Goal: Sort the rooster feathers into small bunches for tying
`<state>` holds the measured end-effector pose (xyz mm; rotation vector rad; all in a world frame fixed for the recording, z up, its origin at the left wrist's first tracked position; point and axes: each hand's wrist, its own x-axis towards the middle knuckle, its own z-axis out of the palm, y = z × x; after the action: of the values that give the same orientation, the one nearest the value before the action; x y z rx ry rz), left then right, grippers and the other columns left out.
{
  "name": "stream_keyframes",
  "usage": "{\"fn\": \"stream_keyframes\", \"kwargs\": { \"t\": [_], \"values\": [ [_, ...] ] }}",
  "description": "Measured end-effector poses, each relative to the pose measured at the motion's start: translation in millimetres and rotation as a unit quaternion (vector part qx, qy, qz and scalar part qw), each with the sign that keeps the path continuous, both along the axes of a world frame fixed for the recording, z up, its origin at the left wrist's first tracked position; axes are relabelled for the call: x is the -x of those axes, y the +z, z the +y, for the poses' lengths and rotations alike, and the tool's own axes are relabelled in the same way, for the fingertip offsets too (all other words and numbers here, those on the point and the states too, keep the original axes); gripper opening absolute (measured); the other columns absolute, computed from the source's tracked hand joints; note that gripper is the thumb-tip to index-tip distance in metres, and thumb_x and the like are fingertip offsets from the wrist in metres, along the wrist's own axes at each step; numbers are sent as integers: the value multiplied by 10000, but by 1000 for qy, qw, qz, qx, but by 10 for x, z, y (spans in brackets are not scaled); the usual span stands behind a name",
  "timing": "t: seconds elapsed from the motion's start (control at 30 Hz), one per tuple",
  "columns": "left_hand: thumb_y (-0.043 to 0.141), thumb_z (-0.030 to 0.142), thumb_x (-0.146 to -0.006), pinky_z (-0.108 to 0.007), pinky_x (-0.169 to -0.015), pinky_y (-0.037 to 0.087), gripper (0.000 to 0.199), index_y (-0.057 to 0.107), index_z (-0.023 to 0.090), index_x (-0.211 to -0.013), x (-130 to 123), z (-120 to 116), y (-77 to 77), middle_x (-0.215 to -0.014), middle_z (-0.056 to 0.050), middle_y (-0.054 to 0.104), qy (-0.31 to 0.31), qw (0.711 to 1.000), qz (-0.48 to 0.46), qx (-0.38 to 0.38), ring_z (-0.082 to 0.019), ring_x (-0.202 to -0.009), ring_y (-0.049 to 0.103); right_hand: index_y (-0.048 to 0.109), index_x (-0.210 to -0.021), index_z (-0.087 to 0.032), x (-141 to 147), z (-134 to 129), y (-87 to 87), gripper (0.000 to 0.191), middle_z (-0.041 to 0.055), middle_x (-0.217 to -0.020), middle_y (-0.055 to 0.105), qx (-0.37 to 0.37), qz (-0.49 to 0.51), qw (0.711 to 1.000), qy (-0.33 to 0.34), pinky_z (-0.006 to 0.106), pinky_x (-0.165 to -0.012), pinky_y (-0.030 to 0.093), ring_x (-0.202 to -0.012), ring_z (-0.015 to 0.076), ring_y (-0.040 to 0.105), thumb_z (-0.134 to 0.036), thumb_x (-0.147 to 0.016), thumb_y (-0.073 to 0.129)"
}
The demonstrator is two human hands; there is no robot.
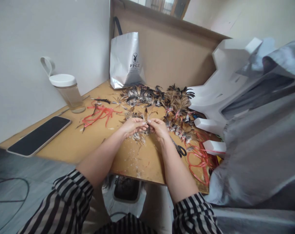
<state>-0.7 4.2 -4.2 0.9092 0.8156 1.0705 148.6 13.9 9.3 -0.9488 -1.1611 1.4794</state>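
My left hand (135, 126) and my right hand (157, 126) meet over the middle of the table, both with fingers pinched. Between their fingertips stand a few brown feathers (146, 114), gripped from both sides. Beneath and around the hands lies a loose pile of small feathers (139, 139), partly covered by them. Behind it spreads a heap of dark and grey feathers (140, 95). To the right are bunches of brown feathers (178, 102), some showing pink ties near their bases. Black-handled scissors (181, 150) lie beside my right forearm, which hides part of them.
Red plastic strips (102, 113) lie at the left, and more red strips (198, 162) at the right edge. A phone (40, 136), a lidded cup (69, 92) and a silver bag (125, 61) stand or lie around. White foam (208, 94) and grey fabric (262, 156) border the right side.
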Motion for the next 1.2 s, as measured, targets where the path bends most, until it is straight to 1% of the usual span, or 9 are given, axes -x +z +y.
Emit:
{"fn": "stream_keyframes", "kwargs": {
  "t": [0.33,0.43,0.53,0.67,0.77,0.83,0.9,1.03,1.2],
  "values": [
    [675,144,-682,-117,-465,430,128,623,63,-767,1,12,1,-701,-81,664,7,1000,1,-6,-63,-538,592,583,-630,-155,89,-51,2,275,-59,-445,499,-50,-59,994,-70,202,-396,234,-385,44,334,-353,-514,735],
    [674,128,-678,-119,-469,431,114,617,69,-757,-3,6,10,-685,-70,661,12,1000,3,-7,-59,-531,586,573,-652,-161,91,-54,10,286,-69,-424,476,-23,-30,998,-50,198,-384,217,-369,44,323,-352,-513,734],
    [672,123,-677,-124,-484,440,115,620,73,-767,-9,-5,20,-695,-74,666,7,1000,4,-4,-64,-549,592,527,-591,-167,81,-53,10,283,-71,-401,449,-3,0,1000,-20,193,-377,200,-357,41,311,-356,-523,726],
    [686,131,-661,-128,-499,446,127,635,68,-759,-18,-11,17,-689,-81,666,-9,1000,16,-10,-64,-552,590,504,-581,-171,77,-35,-26,292,-68,-410,450,-8,-19,1000,-17,194,-377,200,-360,45,319,-375,-543,711],
    [707,153,-642,-137,-502,451,156,634,69,-751,-25,-6,4,-685,-85,666,6,999,27,-15,-70,-544,594,536,-634,-167,79,-16,-49,271,-59,-471,481,-53,-48,995,-76,199,-414,270,-411,57,367,-367,-557,701],
    [714,161,-634,-147,-497,453,171,622,73,-748,-34,-5,2,-687,-89,668,28,999,36,-15,-78,-536,598,553,-696,-166,74,-12,-40,262,-47,-559,517,-116,-55,980,-150,201,-483,339,-486,67,420,-344,-568,697],
    [711,157,-637,-155,-486,452,167,609,75,-740,-47,-9,9,-669,-88,666,46,998,51,-15,-83,-521,596,557,-732,-167,67,-25,-12,249,-34,-625,532,-167,-64,965,-189,206,-544,375,-547,75,449,-336,-597,680],
    [708,149,-634,-168,-467,448,160,603,76,-729,-76,-29,36,-616,-68,652,59,994,85,-29,-92,-498,592,558,-713,-169,74,-74,43,215,-34,-606,513,-185,-112,963,-159,207,-531,365,-536,79,429,-351,-637,644],
    [715,157,-626,-176,-468,447,170,609,76,-731,-86,-39,47,-617,-66,650,55,994,93,-32,-95,-499,591,536,-615,-170,84,-56,6,236,-44,-540,484,-173,-124,968,-135,200,-479,328,-497,71,396,-380,-641,640]
  ]
}}
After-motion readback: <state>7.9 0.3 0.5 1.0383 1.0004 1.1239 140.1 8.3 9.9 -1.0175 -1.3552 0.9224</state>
